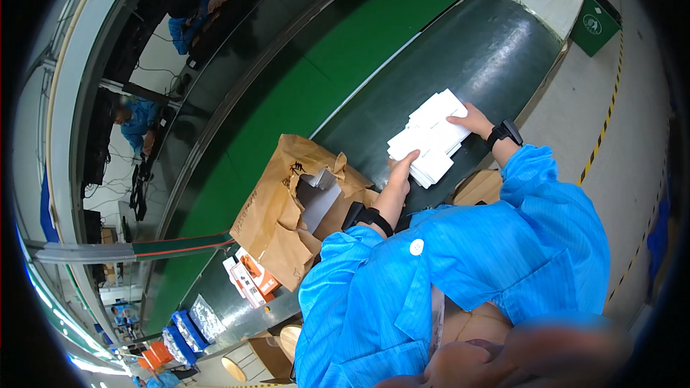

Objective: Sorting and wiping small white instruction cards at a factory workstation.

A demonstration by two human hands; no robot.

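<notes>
Over the dark green worktop (496, 50) lies a loose stack of white papers (431, 133), small rectangular sheets or folded leaflets fanned unevenly. I cannot tell whether they are folded. My left hand (399, 174) grips the stack's near left edge, thumb on top. At its right edge my right hand (471, 121) holds on too, thumb over the top sheets, fingers mostly hidden beneath. Each wrist wears a black strapped band. Left of my left forearm stands a torn brown paper package (277, 205), with white sheets (320, 205) visible through its ragged opening.
Orange-and-white boxes (253, 279) sit beyond the package, then blue trays (188, 330). A green belt (287, 100) runs along the worktop's far side. People in blue work at benches across from me. A green bin (595, 25) stands at the upper right.
</notes>
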